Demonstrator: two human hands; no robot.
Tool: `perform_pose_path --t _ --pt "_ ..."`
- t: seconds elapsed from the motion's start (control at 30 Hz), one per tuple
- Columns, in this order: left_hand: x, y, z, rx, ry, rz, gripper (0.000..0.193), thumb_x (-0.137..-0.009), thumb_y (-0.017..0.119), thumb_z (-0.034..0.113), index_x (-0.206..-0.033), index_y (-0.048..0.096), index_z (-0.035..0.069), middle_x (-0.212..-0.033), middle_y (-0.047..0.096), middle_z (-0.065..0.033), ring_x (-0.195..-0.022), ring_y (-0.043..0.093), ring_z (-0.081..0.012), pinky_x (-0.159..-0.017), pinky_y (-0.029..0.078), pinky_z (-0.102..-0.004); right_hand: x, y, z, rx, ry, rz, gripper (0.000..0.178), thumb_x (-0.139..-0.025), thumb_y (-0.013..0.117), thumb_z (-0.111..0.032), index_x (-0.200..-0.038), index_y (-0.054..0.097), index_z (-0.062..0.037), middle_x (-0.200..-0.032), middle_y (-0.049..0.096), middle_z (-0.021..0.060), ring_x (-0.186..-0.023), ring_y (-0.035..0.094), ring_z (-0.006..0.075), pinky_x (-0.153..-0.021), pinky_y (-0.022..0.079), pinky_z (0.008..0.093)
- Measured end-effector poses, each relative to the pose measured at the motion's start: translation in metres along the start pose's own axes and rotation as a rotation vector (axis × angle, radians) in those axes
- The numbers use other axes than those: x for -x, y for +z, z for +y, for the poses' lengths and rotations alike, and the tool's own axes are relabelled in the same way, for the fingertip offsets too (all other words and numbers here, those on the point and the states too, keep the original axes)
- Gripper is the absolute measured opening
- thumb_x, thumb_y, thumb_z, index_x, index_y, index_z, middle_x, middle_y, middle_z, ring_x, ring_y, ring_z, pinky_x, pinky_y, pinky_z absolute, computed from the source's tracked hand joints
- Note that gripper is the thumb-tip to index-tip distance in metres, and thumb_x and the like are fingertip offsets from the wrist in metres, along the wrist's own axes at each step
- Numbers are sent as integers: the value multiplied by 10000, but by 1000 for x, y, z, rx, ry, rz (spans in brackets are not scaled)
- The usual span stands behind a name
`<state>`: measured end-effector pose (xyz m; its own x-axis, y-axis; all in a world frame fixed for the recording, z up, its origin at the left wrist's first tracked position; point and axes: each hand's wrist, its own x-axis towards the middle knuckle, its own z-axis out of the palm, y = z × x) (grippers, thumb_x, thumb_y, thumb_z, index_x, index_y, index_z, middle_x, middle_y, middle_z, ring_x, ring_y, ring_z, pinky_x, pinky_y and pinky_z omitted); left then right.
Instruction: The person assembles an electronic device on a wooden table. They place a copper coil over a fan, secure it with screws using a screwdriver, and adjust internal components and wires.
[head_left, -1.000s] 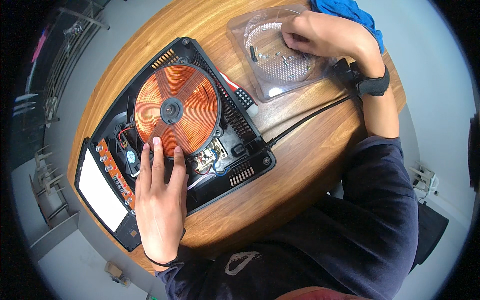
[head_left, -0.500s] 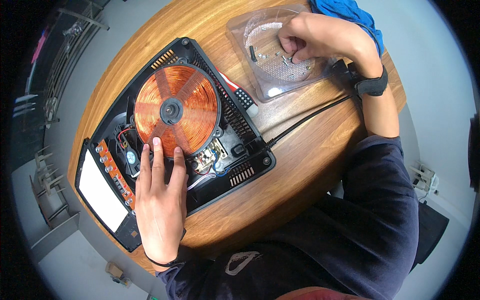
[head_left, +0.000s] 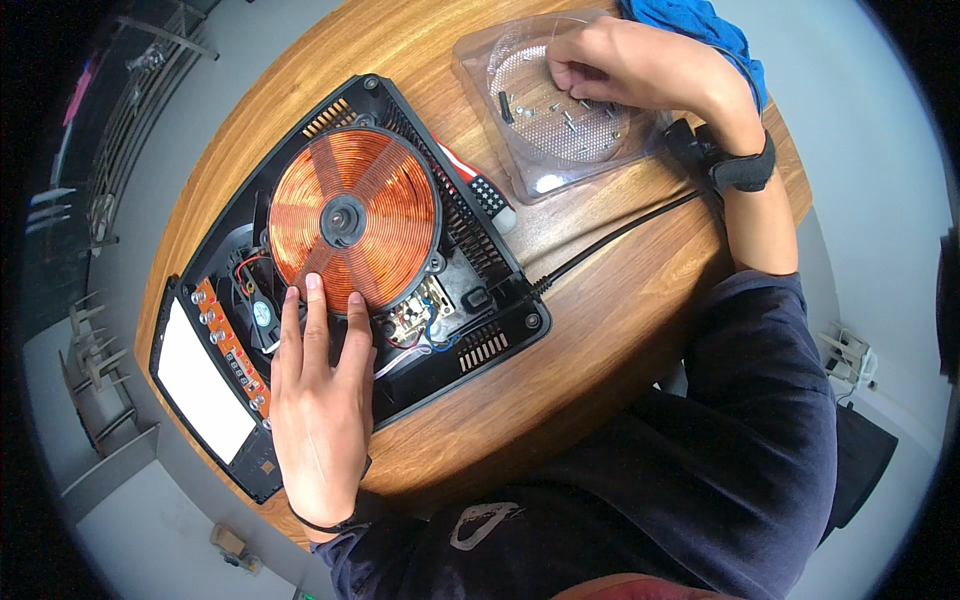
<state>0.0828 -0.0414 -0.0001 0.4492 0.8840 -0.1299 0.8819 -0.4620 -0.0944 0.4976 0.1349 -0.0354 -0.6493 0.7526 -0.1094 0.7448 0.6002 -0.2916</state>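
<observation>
An opened induction cooker with a black housing lies on the table, its round copper coil exposed. My left hand rests flat with fingers stretched, the fingertips touching the coil's near edge. Beside the coil are a small circuit board, wires and an orange strip board with buttons. At the far right, my right hand reaches into a clear plastic tray that holds several small screws and a short black piece. Its fingers are pinched together; what is between them is hidden.
A black power cord runs from the cooker's right corner toward my right wrist. A screwdriver with a flag-patterned handle lies between cooker and tray, partly hidden. Blue cloth sits at the table's far right edge.
My right hand has shifted slightly left and farther away inside the tray, uncovering more of the screws. My left hand stays in place on the coil.
</observation>
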Motion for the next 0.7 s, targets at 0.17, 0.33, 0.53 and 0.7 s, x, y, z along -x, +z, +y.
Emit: perform_pose_path --t 0.17,0.33,0.53,0.7 --pt "0 -2 0 4 1 -4 458 -1074 715 138 -1531 700 141 -1714 556 -220 -1587 535 -433 -1170 555 -511 -6 6 -3 -52 -22 -27 167 -963 817 -67 -997 666 -4 -852 696 142 -820 689 339 -784 566 422" --pt "-1 -1 0 3 7 7 462 -1064 709 120 -1526 702 140 -1706 564 -219 -1576 546 -439 -1169 560 -514 -9 0 -18 -89 54 -76 168 -963 815 -69 -981 660 -5 -845 682 136 -829 686 353 -793 559 434" --pt "-1 -2 1 -2 5 12 459 -1061 716 128 -1520 708 140 -1699 572 -216 -1570 554 -438 -1167 564 -510 -6 9 -12 47 -44 11 162 -949 801 -39 -949 644 1 -841 669 149 -823 672 359 -787 554 433" --pt "0 -1 0 -2 7 11 457 -1064 720 135 -1521 709 138 -1706 566 -215 -1575 548 -435 -1175 558 -510 -5 1 -10 57 -19 30 126 -949 762 -22 -934 641 10 -813 659 165 -801 677 365 -795 567 417"
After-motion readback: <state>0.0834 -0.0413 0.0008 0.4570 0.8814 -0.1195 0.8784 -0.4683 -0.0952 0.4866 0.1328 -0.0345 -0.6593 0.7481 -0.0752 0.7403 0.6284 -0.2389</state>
